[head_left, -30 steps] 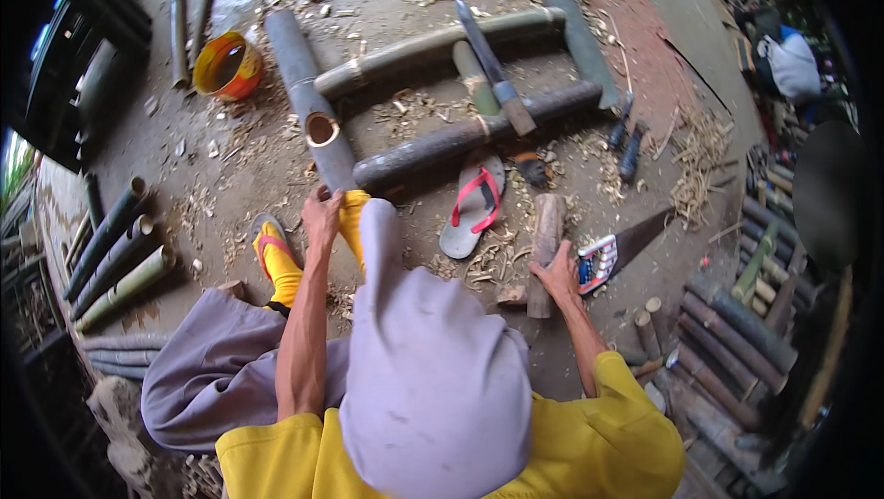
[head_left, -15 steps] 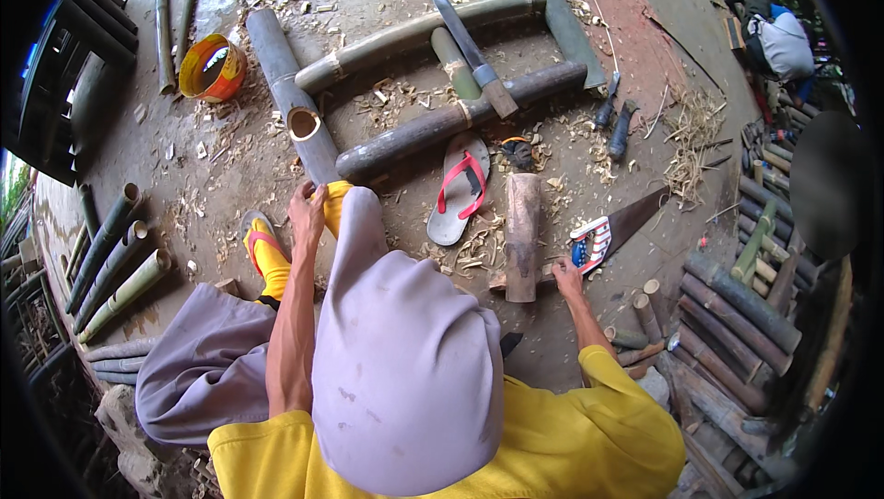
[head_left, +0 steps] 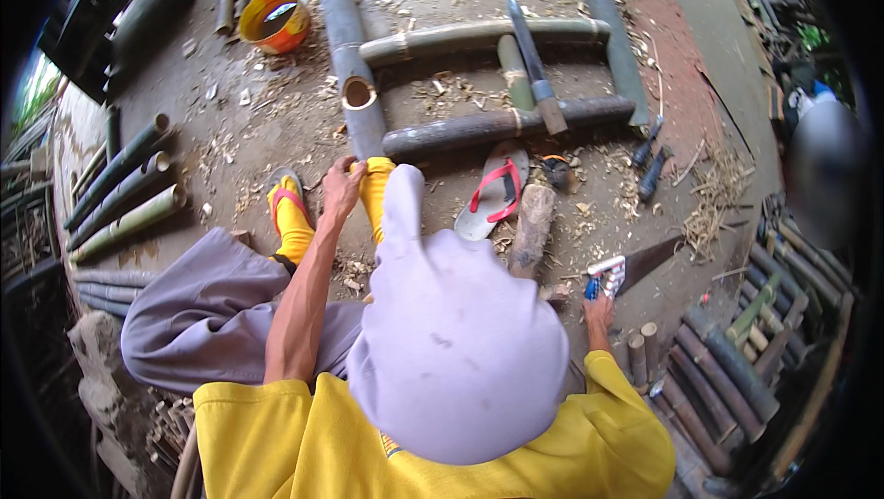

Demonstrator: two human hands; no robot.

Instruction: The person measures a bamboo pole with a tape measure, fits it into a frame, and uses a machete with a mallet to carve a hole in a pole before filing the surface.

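Note:
At the near end of an upright-lying bamboo pole (head_left: 345,16) with a round hole, my left hand (head_left: 341,188) has curled fingers beside my yellow-socked foot (head_left: 374,188). I cannot make out what its fingertips hold, if anything. On the right, my right hand (head_left: 599,311) is closed around the handle of a handsaw (head_left: 649,264), whose dark blade lies on the ground pointing away to the right. A short log (head_left: 532,227) lies between my raised grey-purple trouser knee (head_left: 460,333) and the saw; the knee hides its near end.
Joined bamboo poles (head_left: 497,131) form a frame ahead, with a long-bladed knife (head_left: 529,57) across it. Around it are a sandal (head_left: 497,191), two dark-handled tools (head_left: 652,172), an orange bucket (head_left: 274,20) and shavings. Bamboo pieces (head_left: 723,379) are stacked at right, others (head_left: 129,186) at left.
My right hand has moved from beside the log onto the saw's handle. The log appears more hidden behind my knee. My left hand stays by the pole's end; the view has shifted.

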